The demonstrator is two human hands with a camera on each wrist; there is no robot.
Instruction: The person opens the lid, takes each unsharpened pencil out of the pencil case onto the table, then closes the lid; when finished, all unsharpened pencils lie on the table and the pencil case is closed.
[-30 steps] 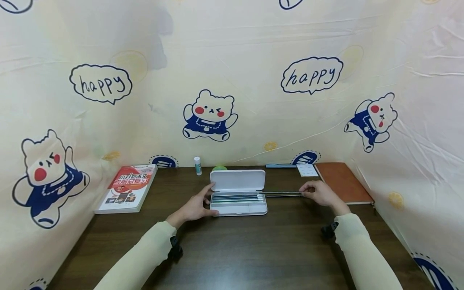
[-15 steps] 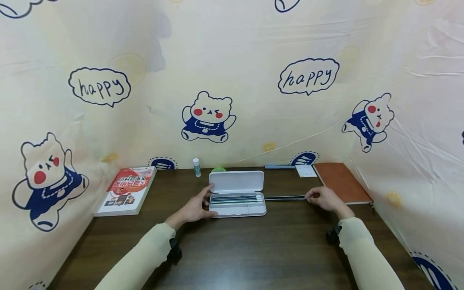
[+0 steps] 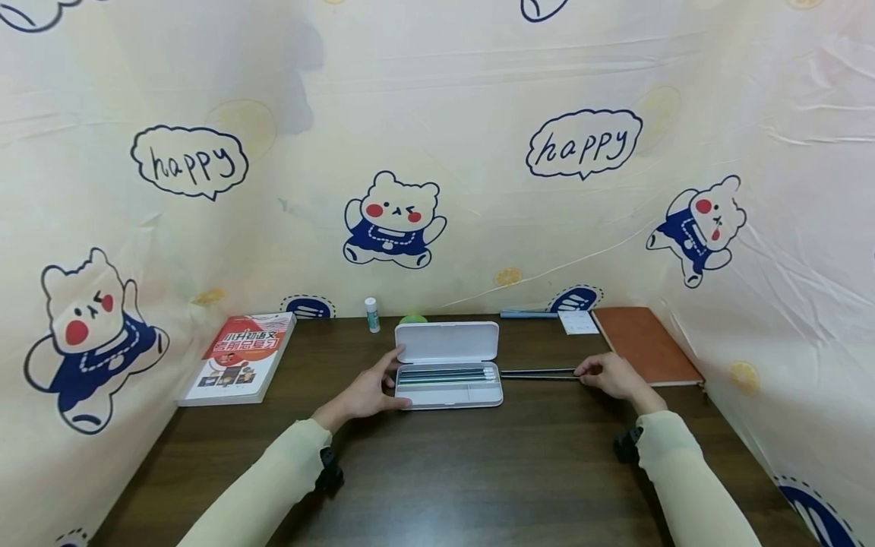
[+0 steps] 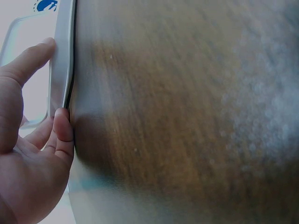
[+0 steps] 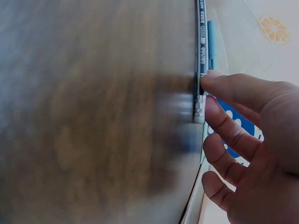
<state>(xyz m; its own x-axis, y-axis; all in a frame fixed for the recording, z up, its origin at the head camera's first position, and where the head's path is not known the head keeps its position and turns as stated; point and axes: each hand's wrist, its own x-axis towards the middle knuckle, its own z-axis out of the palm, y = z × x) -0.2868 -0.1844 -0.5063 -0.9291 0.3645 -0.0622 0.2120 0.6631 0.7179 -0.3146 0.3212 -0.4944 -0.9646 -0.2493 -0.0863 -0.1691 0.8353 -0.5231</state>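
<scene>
Head cam looks forward and down over the whole desk (image 3: pixel 437 471) from farther back. Both wrist cams sit super close above the wood, each sharing one hand's corner with it.

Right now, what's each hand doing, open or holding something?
Left hand: open, fingers resting against the pencil case.
Right hand: pinching the pencils at their end.
</scene>
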